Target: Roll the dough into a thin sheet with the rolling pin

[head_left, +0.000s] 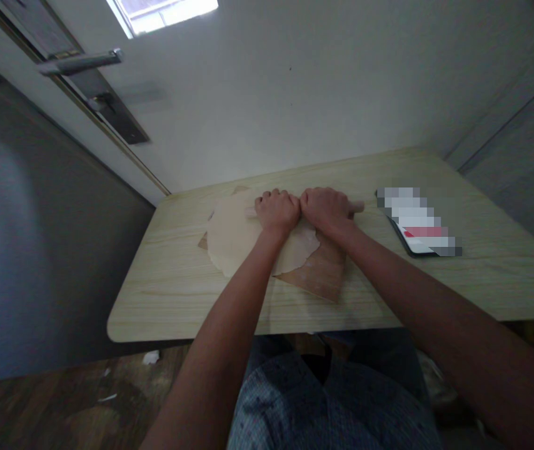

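A wide, flat sheet of pale dough (232,234) with a ragged edge lies over a brown wooden board (318,275) and hangs past it on the left. Across the dough rests a wooden rolling pin (357,206); its ends show on both sides of my hands. My left hand (277,210) is closed over the pin's middle, knuckles up. Right beside it, touching, my right hand (326,206) is wrapped round the pin nearer its right end. The pin's middle is hidden under my fingers.
The light wood-grain table (164,294) has a rounded front left corner. A phone (419,231) with a blurred screen lies to the right. Behind the table stands a white door with a metal handle (79,62). White scraps (151,357) lie on the floor.
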A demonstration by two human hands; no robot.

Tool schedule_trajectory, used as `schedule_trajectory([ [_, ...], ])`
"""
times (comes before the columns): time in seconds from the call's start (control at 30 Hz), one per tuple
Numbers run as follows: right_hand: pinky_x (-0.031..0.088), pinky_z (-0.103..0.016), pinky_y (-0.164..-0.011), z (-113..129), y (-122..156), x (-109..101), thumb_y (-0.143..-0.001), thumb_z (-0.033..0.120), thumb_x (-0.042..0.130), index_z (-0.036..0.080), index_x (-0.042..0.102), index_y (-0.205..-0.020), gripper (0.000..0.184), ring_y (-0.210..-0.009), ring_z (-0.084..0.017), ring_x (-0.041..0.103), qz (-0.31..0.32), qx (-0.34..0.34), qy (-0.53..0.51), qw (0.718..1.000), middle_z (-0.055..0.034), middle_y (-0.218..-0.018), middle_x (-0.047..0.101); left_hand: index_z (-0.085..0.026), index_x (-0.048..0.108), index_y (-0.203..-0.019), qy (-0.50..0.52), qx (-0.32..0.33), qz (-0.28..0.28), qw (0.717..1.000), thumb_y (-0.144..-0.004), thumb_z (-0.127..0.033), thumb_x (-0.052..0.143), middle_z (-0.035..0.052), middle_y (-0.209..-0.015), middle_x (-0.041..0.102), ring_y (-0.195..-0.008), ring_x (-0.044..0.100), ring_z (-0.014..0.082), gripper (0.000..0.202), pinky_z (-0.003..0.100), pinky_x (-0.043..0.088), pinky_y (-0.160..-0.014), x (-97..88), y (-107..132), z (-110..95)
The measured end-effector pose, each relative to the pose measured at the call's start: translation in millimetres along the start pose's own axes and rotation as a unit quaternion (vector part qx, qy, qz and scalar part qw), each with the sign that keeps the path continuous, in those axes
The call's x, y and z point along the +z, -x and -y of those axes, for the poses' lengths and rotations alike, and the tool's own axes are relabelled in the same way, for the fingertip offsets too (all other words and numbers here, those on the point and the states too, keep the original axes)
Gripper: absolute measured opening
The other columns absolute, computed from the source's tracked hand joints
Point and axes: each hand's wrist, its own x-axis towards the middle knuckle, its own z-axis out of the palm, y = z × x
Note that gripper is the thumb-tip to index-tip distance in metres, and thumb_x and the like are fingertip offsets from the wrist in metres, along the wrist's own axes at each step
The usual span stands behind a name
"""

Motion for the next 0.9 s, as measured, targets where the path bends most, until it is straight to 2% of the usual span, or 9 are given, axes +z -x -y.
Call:
schedule_trajectory([
  [0.73, 0.039, -0.030, -0.064, 0.5, 1.3, 0.4, -0.086, 0.028, 0.024, 0.013, 0.065, -0.092, 0.044, -0.080, -0.022, 0.059, 0.012, 0.000, 0.007, 1.000, -0.0144, -0.089, 0.065, -0.014, 0.062, -0.090, 0.008, 0.000, 0.013, 1.000, -0.084, -0.027, 0.026, 0.0103, -0.096, 0.061, -0.092, 0.052, 0.0246, 0.039, 0.038, 0.034, -0.077, -1.8, -0.1, -1.0],
  [0.9, 0.038, -0.033, -0.064, 0.9, 8.1, -3.5, -0.086, 0.025, 0.023, 0.013, 0.064, -0.091, 0.043, -0.080, -0.024, 0.060, 0.011, -0.023, 0.013, 1.000, -0.0146, -0.089, 0.065, -0.014, 0.061, -0.092, 0.000, 0.003, 0.010, 1.000, -0.084, -0.026, 0.026, 0.0095, -0.098, 0.060, -0.092, 0.052, 0.0241, 0.037, 0.038, 0.035, -0.077, -4.0, 3.9, -0.2],
])
